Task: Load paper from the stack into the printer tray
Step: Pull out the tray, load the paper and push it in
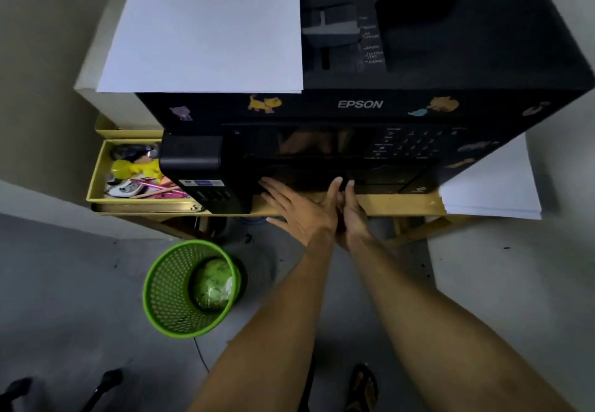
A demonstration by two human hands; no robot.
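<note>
Both hands are held at the lower front of the large black Epson printer (360, 105), side by side and touching each other. The left hand (299, 208) is spread flat and open, palm down, its fingertips resting against the dark tray slot (309, 179) at the printer's front. The right hand (352, 212) is turned on edge, fingers straight and together, nothing gripped; its fingertips also meet the slot's lower edge.

Two lots of white paper are seen. One stack of white sheets (206, 28) lies on the printer's top, on its left part, well above and beyond the hands. A second stack of white sheets (492, 192) lies on the yellow wooden bench (402, 205) at the printer's right, partly under its corner, apart from the right hand. No sheet is held by either hand.

One yellow open box of small stationery (135, 173) is set on the bench to the left of the printer. One green mesh wastebasket (190, 289) stands on the grey floor below, left of the left forearm.
</note>
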